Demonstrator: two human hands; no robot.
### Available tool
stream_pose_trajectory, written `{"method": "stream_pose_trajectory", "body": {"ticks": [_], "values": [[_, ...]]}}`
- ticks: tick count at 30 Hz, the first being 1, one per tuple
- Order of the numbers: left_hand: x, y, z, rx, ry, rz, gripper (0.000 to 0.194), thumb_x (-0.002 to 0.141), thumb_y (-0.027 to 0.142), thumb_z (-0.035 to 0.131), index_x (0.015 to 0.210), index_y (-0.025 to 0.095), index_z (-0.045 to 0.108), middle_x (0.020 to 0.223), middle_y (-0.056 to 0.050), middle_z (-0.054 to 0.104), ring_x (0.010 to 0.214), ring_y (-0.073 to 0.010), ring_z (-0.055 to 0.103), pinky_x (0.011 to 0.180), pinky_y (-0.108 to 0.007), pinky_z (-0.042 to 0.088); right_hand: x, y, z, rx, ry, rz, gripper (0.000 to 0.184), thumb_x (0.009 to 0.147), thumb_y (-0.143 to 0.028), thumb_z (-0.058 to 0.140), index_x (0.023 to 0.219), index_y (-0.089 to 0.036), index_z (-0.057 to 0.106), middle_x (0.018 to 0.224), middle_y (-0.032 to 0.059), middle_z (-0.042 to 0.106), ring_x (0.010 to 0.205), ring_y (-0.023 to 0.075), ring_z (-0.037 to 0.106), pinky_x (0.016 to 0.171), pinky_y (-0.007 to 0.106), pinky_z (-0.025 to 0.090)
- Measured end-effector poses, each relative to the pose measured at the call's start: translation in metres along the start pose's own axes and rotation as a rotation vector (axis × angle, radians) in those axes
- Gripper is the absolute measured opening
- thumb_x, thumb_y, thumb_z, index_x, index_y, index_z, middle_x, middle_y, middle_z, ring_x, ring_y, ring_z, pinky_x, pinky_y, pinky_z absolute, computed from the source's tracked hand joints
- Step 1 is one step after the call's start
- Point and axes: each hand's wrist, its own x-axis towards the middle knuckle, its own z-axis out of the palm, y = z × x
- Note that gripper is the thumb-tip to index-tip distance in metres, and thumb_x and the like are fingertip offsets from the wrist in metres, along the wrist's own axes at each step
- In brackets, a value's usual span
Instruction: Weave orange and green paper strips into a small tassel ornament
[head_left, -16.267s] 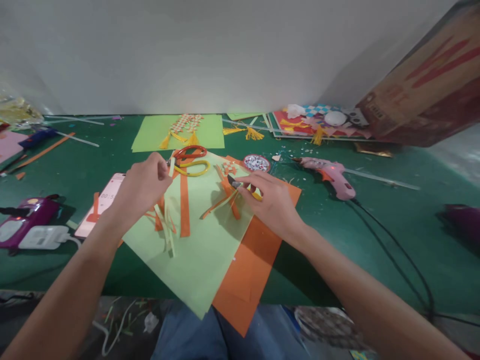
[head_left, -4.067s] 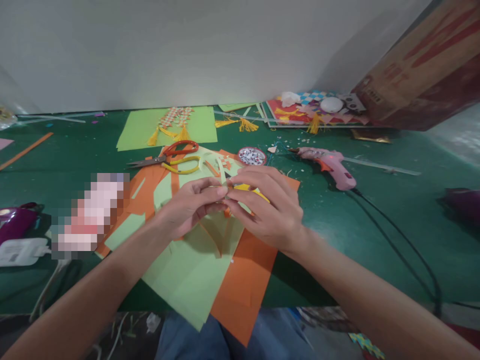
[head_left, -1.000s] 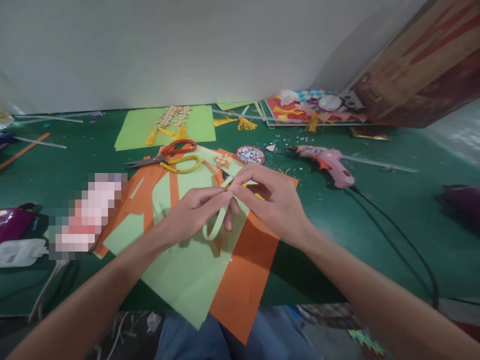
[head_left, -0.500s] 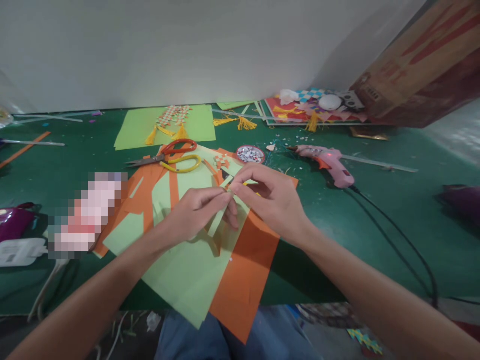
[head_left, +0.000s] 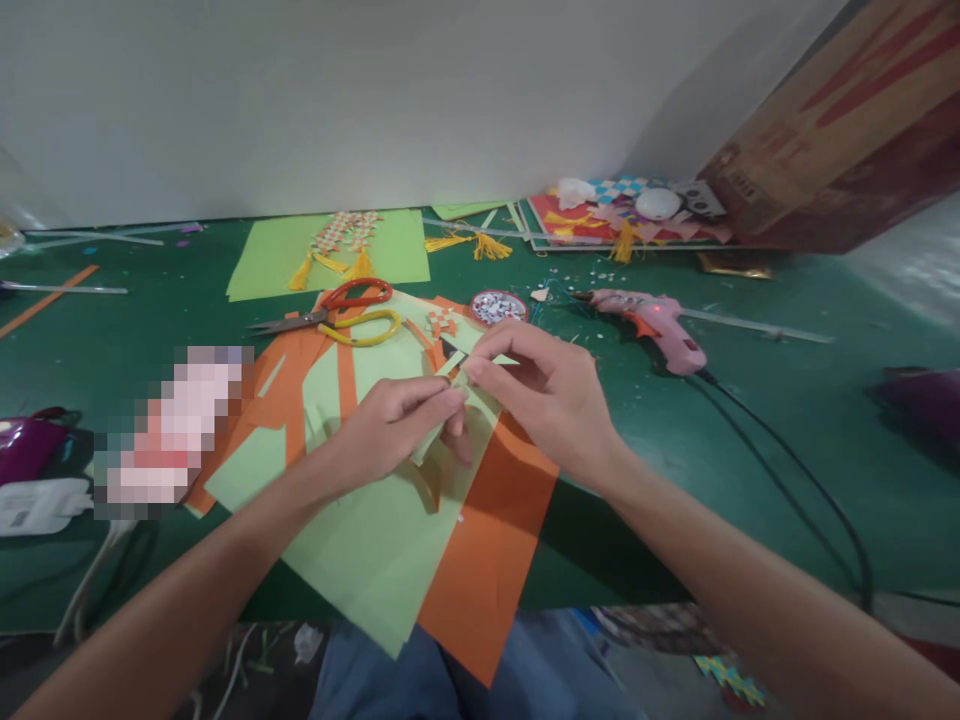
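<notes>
My left hand (head_left: 401,418) pinches pale green paper strips (head_left: 453,364) between thumb and fingers, above the stacked paper. From the right, the thumb and forefinger of my right hand (head_left: 547,395) close on the same strips, fingertips almost touching my left thumb. How the strips cross or fold is partly hidden by my fingers. Below lie light green sheets (head_left: 367,580) over orange sheets (head_left: 480,610). An orange strip (head_left: 433,490) hangs under my left hand. Just beyond my fingers is a small woven orange-and-green piece (head_left: 441,322). Scissors (head_left: 360,328) with red and yellow handles rest on the paper.
A round dish of small bits (head_left: 497,306) sits behind my right hand. A pink glue gun (head_left: 664,330) lies to the right, its cord running toward me. Woven paper with yellow tassels (head_left: 349,235) lies at the back. A blurred-out pink object (head_left: 180,430) is at left.
The green strip end that stuck out below my left thumb now shows less and looks bent. A pale green tip shows beyond my right fingers. Both hands stay in nearly the same place.
</notes>
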Motion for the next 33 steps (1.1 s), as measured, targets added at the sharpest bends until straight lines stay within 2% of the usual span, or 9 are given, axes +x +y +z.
{"method": "stream_pose_trajectory", "body": {"ticks": [15, 25, 33], "values": [[-0.0008, -0.0002, 0.0001, -0.004, -0.013, -0.019, 0.034, 0.095, 0.034, 0.041, 0.066, 0.019, 0.05, 0.064, 0.001, 0.07, 0.064, -0.0114, 0.064, 0.068, -0.023, 0.045, 0.0013, -0.0006, -0.0028, 0.03, 0.081, 0.029, 0.016, 0.081, -0.02, 0.058, 0.065, -0.018, 0.057, 0.066, -0.0009, 0.055, 0.055, 0.0085, 0.047, 0.047, 0.023, 0.037], [-0.0013, -0.0002, 0.0006, -0.027, -0.015, -0.036, 0.035, 0.095, 0.036, 0.041, 0.065, 0.019, 0.049, 0.061, 0.001, 0.069, 0.063, -0.012, 0.065, 0.066, -0.022, 0.045, 0.0024, 0.0025, -0.0029, 0.051, 0.134, 0.046, 0.015, 0.081, -0.021, 0.059, 0.067, -0.019, 0.057, 0.065, -0.0013, 0.055, 0.053, 0.0085, 0.045, 0.045, 0.023, 0.038], [-0.0011, -0.0012, 0.0006, -0.038, -0.027, -0.004, 0.035, 0.096, 0.033, 0.041, 0.065, 0.018, 0.048, 0.063, 0.002, 0.071, 0.066, -0.0098, 0.064, 0.072, -0.021, 0.045, 0.0046, 0.0037, -0.0056, 0.082, 0.168, 0.057, 0.015, 0.081, -0.018, 0.059, 0.066, -0.019, 0.057, 0.064, -0.0015, 0.055, 0.053, 0.0093, 0.048, 0.049, 0.025, 0.04]]}}
